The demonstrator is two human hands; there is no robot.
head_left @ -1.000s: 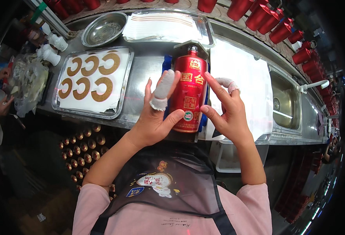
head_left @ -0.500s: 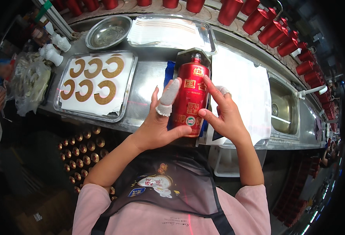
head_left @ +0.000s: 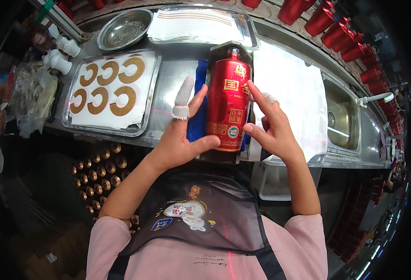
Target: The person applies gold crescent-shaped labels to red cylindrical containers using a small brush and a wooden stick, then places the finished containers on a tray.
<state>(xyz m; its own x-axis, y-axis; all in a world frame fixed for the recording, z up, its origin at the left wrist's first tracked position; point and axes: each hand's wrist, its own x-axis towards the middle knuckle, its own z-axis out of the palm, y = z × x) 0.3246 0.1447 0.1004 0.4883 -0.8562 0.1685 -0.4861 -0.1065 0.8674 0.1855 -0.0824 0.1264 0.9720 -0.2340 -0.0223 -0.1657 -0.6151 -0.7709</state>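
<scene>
A red bottle (head_left: 226, 105) with gold print and a dark neck lies neck-away in a metal holder (head_left: 228, 45) with blue lining. My left hand (head_left: 179, 135) is along its left side, fingers spread, the thumb against the lower left of the bottle. A grey knit finger sleeve covers one raised finger, which stands clear of the bottle. At the right side, my right hand (head_left: 275, 128) has a stretched forefinger and thumb touching the bottle's edge. Another knit sleeve shows on a finger of that hand, partly hidden.
Gold C-shaped pieces lie on a white sheet in a metal tray (head_left: 150, 105) at left. Behind are a steel bowl (head_left: 105, 37) and a tray of strips (head_left: 253, 37). White sheeting (head_left: 289, 93) and a sink (head_left: 340, 140) are at right. Red bottles (head_left: 338, 33) line the back ledge.
The bottle has turned slightly, its print shifting right. My left fingers have moved off its left side and spread wider. My right hand stays at the right edge.
</scene>
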